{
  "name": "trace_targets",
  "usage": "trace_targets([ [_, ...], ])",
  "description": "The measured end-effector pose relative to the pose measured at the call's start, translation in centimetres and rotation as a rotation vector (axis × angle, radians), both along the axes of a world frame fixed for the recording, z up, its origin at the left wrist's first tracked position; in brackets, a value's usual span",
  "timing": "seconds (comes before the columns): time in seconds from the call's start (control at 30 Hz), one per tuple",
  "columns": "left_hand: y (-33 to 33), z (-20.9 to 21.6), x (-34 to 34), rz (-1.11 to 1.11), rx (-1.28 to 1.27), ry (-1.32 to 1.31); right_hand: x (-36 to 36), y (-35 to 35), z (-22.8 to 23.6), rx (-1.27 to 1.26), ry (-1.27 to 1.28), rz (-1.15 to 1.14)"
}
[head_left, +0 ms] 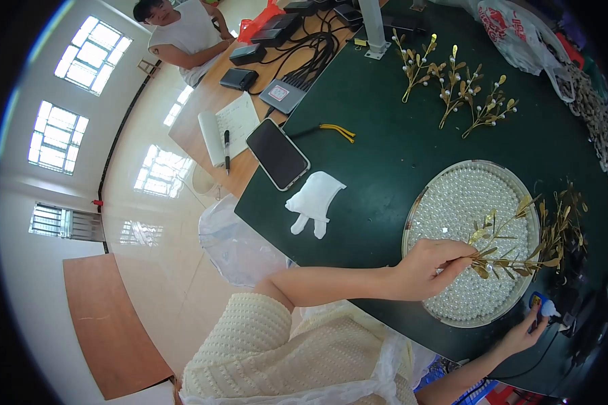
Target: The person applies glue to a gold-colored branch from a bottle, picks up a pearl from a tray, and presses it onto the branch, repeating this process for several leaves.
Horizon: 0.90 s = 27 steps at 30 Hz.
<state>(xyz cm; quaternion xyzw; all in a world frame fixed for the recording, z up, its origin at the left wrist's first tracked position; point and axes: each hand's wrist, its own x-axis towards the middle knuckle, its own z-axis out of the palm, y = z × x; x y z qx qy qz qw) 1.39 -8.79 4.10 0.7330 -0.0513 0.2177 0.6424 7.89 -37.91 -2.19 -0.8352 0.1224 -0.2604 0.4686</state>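
Note:
My left hand (429, 268) pinches the stem of a gold leaf sprig (503, 260) over a round tray (412, 219) filled with white pearl beads (459, 196). The sprig's leafy branches point right, away from the fingers. At the lower right, my right hand (523, 335) grips a small blue tool (536, 301) with a white wad at its side; its exact kind I cannot make out. More gold sprigs (566, 223) lie in a heap at the tray's right edge. Beyond the tray rest three gold sprigs (452, 88) with pearls among their leaves.
A phone (277, 154), a folded white cloth (315, 200) and yellow-tipped cable ends (338, 131) lie left on the green table (371, 162). Further off are a notebook (240, 121) with a pen (227, 148), black devices with cables (317, 50), and a seated person (186, 37). Plastic bags (513, 34) sit far right.

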Motion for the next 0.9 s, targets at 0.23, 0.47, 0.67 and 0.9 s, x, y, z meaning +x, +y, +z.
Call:
trace_targets([
  [0.23, 0.1, 0.0, 0.0, 0.001, 0.008, -0.004, -0.1, 0.8, 0.4, -0.223, 0.085, 0.101],
  [0.47, 0.0, 0.0, 0.0, -0.012, 0.003, -0.002, -0.6, 1.5, 1.6, -0.444, 0.093, 0.001],
  [0.67, 0.2, 0.5, -0.2, -0.046, -0.003, 0.086, -0.4, 1.4, 0.7, -0.375, 0.147, 0.072],
  [0.9, 0.2, 0.6, -0.1, -0.043, -0.005, 0.074, -0.3, 0.9, 0.3, -0.424, 0.157, 0.043],
])
